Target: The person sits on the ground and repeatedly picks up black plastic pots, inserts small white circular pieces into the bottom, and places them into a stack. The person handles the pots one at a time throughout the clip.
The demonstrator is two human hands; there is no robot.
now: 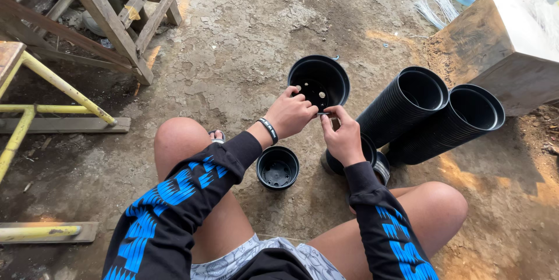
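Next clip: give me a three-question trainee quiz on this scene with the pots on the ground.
1. True or false: the left hand grips the rim of a black pot that has holes in its base.
2. What lies on its side to the right of the right hand? A) two long stacks of black pots B) a coil of rope C) a metal bucket
3. What stands upright on the ground between the person's knees?

Key
1. True.
2. A.
3. A small empty black pot.
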